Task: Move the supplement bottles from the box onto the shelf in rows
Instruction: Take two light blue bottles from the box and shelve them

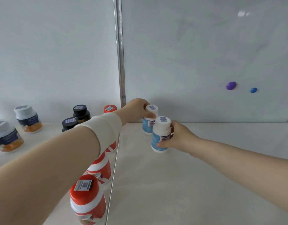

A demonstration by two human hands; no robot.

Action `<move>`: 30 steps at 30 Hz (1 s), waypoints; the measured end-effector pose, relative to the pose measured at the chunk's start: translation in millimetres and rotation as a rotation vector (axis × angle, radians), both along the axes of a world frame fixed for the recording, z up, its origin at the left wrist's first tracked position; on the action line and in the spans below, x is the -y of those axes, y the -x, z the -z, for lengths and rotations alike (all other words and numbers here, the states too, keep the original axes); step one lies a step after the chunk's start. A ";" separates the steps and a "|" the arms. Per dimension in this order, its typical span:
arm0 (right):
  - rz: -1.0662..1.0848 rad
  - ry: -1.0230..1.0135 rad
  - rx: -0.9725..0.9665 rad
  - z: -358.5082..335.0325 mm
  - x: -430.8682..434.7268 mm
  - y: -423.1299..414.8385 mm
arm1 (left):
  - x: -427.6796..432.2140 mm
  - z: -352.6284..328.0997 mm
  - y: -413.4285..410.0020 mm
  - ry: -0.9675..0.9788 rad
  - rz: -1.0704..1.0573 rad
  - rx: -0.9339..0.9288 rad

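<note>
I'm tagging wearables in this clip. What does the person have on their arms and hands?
Both hands are bare, with no gloves and no rings that show. A wide cream-white fabric band wraps the left arm just behind the left hand. The arm is bare on the near side of the band. The right hand and its arm show no sleeve, band or watch.

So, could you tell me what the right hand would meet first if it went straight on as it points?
Probably the rear blue bottle, gripped at its cap by the left hand; it stands just beyond the front blue bottle the right hand holds. Whether they touch is unclear.
</note>
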State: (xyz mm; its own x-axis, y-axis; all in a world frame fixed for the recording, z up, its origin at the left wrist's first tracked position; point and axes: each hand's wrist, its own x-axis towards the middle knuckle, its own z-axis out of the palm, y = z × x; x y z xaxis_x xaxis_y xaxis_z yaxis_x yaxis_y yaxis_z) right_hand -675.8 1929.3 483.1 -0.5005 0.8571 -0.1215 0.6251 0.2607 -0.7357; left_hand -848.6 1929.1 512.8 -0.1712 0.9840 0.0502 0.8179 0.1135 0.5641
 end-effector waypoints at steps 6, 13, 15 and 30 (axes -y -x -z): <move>-0.017 -0.014 0.007 9.4 -2.8 14.2 | -18.9 0.0 5.3 0.002 0.054 0.012; 0.007 -0.018 -0.034 17.1 -5.1 17.7 | -22.5 4.3 6.4 0.014 0.092 0.068; 0.004 -0.002 -0.034 16.8 -4.3 17.1 | -22.5 4.5 4.2 0.008 0.080 0.028; -0.096 -0.451 0.221 -68.6 54.1 -26.6 | 125.8 -82.0 -20.2 -0.030 -0.108 -0.921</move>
State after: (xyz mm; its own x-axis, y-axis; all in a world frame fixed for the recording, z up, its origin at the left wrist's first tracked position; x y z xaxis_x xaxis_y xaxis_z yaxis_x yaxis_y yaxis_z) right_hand -649.2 1875.2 551.8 -0.5839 0.8001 0.1376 0.7108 0.5857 -0.3895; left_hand -828.4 1803.4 594.8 -0.1414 0.9611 0.2373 0.9309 0.2107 -0.2985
